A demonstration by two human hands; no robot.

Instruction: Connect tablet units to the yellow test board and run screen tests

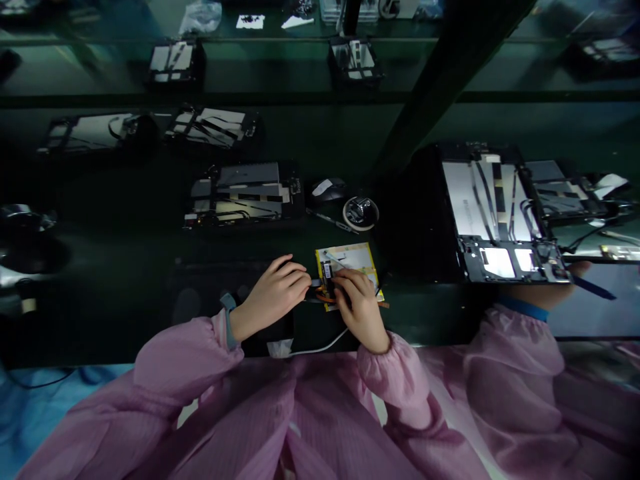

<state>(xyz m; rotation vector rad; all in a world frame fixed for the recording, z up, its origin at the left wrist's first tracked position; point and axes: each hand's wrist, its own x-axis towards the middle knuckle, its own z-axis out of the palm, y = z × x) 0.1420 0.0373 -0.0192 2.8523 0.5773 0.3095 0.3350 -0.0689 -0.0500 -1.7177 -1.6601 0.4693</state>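
A flat, pale pack with yellow taped edges (363,255) lies on the dark bench in front of me. On its left part is a small black circuit board (327,272) with a white label. My right hand (361,310) rests over the pack, its curled fingers gripping the board's right side. From the left, my left hand (275,297) pinches a small grey connector (315,283) at the board's edge; its thumb is mostly hidden. Orange wires (326,298) run beneath the board, and a white cable (325,347) curves along the bench below.
Beyond the pack are a round bowl of small parts (361,213), tweezers (333,220) and a black mouse (328,189). An opened tablet (245,193) lies behind left. At right, a co-worker's hand (540,293) is under another opened tablet (493,200). More units lie along the back.
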